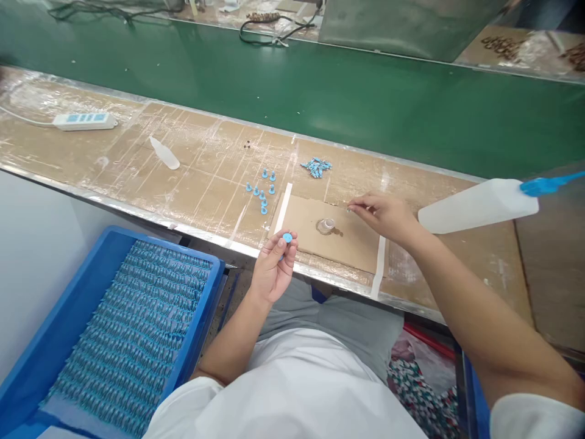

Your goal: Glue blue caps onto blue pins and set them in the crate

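My left hand [275,268] is closed on a small blue round-topped plastic part [287,238], held up just over the front edge of the bench. Over the right side of a cardboard sheet [315,208], my right hand [381,213] pinches something tiny at its fingertips, too small to make out. Between the hands, a small clear cup [326,226] sits on the sheet. Several blue flanged parts [262,194] stand to the left of the sheet. Behind it lies a pile of small blue pieces with metallic-looking ends [317,166].
A white bottle with a blue nozzle [478,206] lies by my right forearm. Farther left are a small white bottle [164,152] and a power strip [85,121]. A green belt [256,79] runs behind the bench. A blue tray [103,244] holding rows of parts stands below left.
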`<state>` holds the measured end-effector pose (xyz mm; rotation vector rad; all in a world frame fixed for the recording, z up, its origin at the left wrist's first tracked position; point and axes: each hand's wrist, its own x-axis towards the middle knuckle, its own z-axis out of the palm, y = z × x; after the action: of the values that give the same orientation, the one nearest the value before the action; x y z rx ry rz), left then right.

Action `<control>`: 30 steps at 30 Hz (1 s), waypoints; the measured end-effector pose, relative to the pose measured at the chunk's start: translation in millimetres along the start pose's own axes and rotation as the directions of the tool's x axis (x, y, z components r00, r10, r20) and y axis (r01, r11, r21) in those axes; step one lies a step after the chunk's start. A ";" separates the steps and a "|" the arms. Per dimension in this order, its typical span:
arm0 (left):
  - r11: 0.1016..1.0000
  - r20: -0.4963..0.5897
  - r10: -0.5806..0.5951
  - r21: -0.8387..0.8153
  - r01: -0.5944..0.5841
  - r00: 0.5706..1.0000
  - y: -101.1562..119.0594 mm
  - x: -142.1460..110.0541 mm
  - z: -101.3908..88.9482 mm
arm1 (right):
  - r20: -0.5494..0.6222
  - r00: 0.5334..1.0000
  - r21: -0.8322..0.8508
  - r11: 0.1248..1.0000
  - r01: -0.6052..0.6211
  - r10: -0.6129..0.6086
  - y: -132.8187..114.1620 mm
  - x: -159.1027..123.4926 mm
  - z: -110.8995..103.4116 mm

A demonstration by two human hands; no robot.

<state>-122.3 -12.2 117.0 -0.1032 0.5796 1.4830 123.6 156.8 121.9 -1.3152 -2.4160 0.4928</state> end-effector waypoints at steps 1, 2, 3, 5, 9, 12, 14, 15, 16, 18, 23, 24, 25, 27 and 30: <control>1.000 -0.001 -0.013 0.000 0.013 1.000 -2.1 -0.1 0.6 | 0.043 0.999 -0.006 1.000 0.028 -0.027 1.4 -7.9 -0.7; 1.000 -0.004 -0.026 0.000 0.026 1.000 -4.3 -0.4 1.4 | 0.073 0.996 -0.010 0.999 0.050 -0.049 2.4 -14.4 -0.3; 0.999 -0.009 -0.038 0.001 0.038 0.999 -6.6 -0.8 2.1 | 0.087 0.994 -0.012 0.998 0.068 -0.066 3.2 -19.7 0.8; 0.999 -0.018 -0.052 0.002 0.052 0.998 -10.8 -1.9 3.5 | 0.072 0.994 -0.018 0.996 0.087 -0.086 4.7 -27.0 4.4; 0.998 -0.029 -0.055 0.010 0.055 0.998 -17.3 -5.2 5.3 | -0.031 0.999 -0.026 1.000 0.015 -0.016 9.0 -34.8 13.9; 0.998 -0.029 -0.053 0.021 0.054 0.998 -20.5 -7.9 5.8 | -0.153 0.987 -0.056 0.997 -0.055 0.046 11.4 -39.9 22.3; 0.998 -0.023 -0.050 0.027 0.050 0.999 -21.9 -9.4 5.8 | -0.229 0.973 -0.084 0.995 -0.054 0.034 11.1 -43.8 28.0; 0.998 -0.019 -0.045 0.032 0.046 0.999 -22.3 -10.1 5.7 | -0.264 0.964 -0.084 0.996 -0.042 0.018 10.3 -45.8 30.6; 0.998 -0.016 -0.041 0.038 0.041 0.999 -22.6 -10.7 5.5 | -0.293 0.956 -0.073 0.997 -0.025 0.002 9.4 -47.8 32.9; 0.998 -0.014 -0.029 0.049 0.030 0.999 -22.7 -11.6 5.0 | -0.336 0.942 -0.039 0.999 0.005 -0.018 7.2 -51.8 36.6; 0.996 -0.013 -0.018 0.088 0.019 1.000 -22.5 -12.0 3.4 | -0.384 0.923 0.063 0.998 -0.005 0.029 1.9 -56.2 42.3; 0.995 -0.013 -0.020 0.096 0.021 1.000 -22.6 -11.7 3.1 | -0.409 0.910 0.113 0.993 -0.027 0.071 -0.4 -55.8 43.4; 0.995 -0.012 -0.023 0.100 0.024 1.000 -22.9 -11.2 2.8 | -0.441 0.889 0.176 0.983 -0.052 0.126 -3.7 -55.0 44.5; 0.994 -0.009 -0.031 0.101 0.031 0.999 -23.6 -10.0 2.3 | -0.497 0.835 0.317 0.945 -0.079 0.237 -13.5 -52.6 46.8; 0.994 -0.006 -0.046 0.096 0.046 0.999 -25.1 -8.4 1.5 | -0.551 0.785 0.418 0.908 -0.033 0.282 -31.8 -48.1 51.0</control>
<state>-97.8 -22.0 114.7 -0.0441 0.6470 1.4083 101.7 92.8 85.1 -1.2588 -1.5885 0.4737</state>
